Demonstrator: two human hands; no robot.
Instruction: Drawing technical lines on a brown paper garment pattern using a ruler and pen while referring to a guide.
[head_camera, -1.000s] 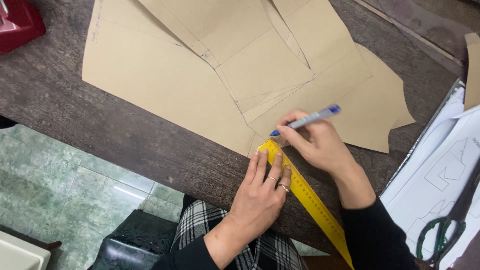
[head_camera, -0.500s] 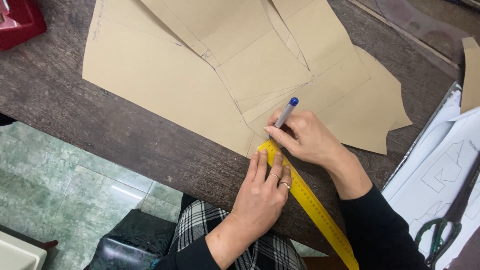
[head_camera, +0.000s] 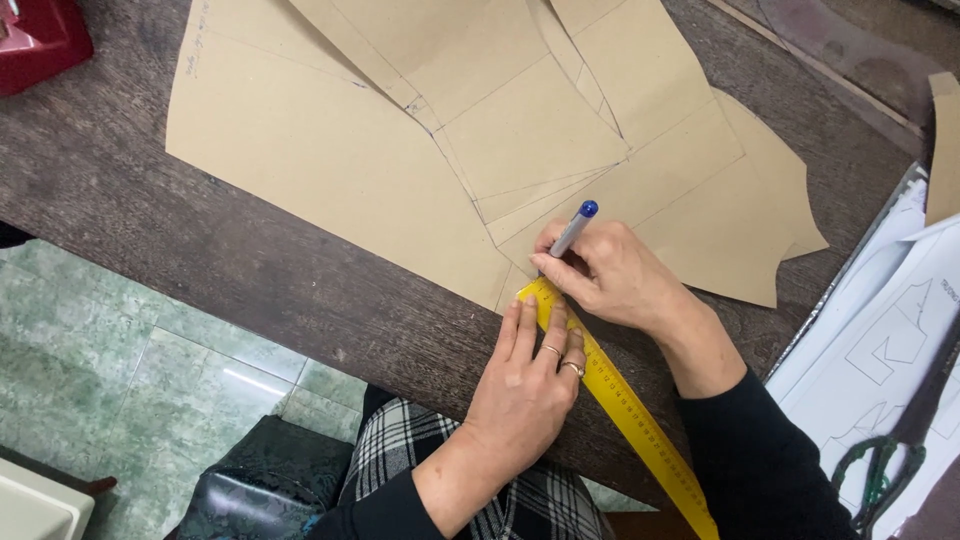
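Left hand (head_camera: 525, 385) lies flat, fingers spread, pinning the yellow ruler (head_camera: 625, 410) to the dark surface (head_camera: 250, 270). The ruler runs from the brown paper's (head_camera: 330, 150) edge toward 5 o'clock. Right hand (head_camera: 610, 275) sits just at 1 o'clock of the left, fingers clenched around a blue-capped pen (head_camera: 572, 230), tip down at the ruler's upper end.

- your left hand (head_camera: 525, 385) lies flat on the yellow ruler (head_camera: 625, 410), pinning it to the dark wooden table (head_camera: 250, 260).
- your right hand (head_camera: 610, 275) grips a blue-capped pen (head_camera: 572, 230), tip down by the ruler's top end.
- brown pattern paper (head_camera: 400, 130) overlaps under the pen.
- green-handled scissors (head_camera: 880, 475) rest on white sheets (head_camera: 900, 330) at right.
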